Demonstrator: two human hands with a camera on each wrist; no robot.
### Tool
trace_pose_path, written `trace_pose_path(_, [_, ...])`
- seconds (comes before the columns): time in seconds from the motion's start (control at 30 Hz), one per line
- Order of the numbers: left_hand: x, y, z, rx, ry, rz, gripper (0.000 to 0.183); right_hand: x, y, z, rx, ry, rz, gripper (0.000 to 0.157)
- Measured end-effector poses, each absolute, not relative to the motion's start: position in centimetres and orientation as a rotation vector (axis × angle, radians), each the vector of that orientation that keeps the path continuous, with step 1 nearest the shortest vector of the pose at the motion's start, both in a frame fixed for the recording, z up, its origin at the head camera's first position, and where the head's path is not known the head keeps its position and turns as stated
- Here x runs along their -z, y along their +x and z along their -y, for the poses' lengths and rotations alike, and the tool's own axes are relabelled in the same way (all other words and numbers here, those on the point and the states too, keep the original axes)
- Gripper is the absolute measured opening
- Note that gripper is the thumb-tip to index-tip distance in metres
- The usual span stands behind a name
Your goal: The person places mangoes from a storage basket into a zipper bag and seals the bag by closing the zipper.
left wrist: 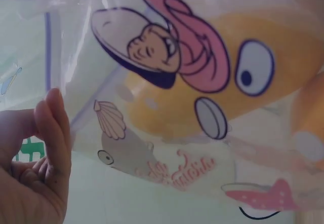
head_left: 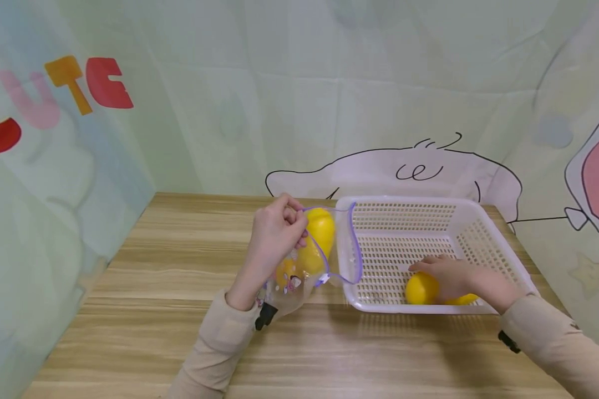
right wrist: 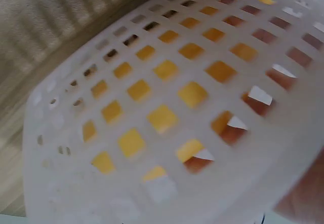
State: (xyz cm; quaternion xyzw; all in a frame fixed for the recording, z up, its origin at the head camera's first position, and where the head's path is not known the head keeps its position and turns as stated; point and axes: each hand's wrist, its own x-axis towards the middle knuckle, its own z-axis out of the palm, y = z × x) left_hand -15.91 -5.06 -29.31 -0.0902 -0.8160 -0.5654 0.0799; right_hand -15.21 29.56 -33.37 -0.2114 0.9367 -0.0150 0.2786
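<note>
My left hand (head_left: 279, 224) pinches the rim of a clear zip bag (head_left: 292, 296) with a purple closure and printed cartoon pictures. Through the plastic shows a large yellow, fruit-like piece (head_left: 321, 227); the left wrist view shows its long, rounded body (left wrist: 172, 110) beside a second orange-yellow one (left wrist: 311, 115). The bag's mouth gapes toward the white basket (head_left: 404, 198). Inside that basket, my right hand (head_left: 451, 280) grips a smooth yellow fruit (head_left: 420, 289) by its far side and right end; the thumb is hidden. More yellow (head_left: 464, 300) shows beneath the hand.
The perforated basket stands at the right of the wooden table (head_left: 155, 310), its left rim beside the bag. A printed cloth backdrop (head_left: 279, 100) rises directly behind the table. In the right wrist view, the basket wall (right wrist: 55, 178) covers most of the hand.
</note>
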Motion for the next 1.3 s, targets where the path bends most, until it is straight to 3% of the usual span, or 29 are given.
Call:
trace_pose_path(0.47, [28.3, -16.2, 4.9, 1.694, -0.286, 2.338, 0.008, 33.8, -15.4, -29.9, 0.017, -0.569, -2.509, 0.065])
trace_pose_path(0.67, [27.8, -16.5, 4.9, 1.754, -0.286, 2.271, 0.008, 33.5, -15.4, -30.0, 0.131, -0.587, -2.571, 0.074])
trace_pose_path(1.07, [26.8, -16.5, 4.6, 1.804, -0.283, 2.207, 0.006, 32.5, -15.9, -29.8, 0.332, -0.619, -2.686, 0.065])
trace_pose_path(1.3, [26.5, -16.4, 4.4, 1.818, -0.311, 2.2, 0.007, 31.4, -15.6, -29.4, 0.46, -0.607, -2.766, 0.07])
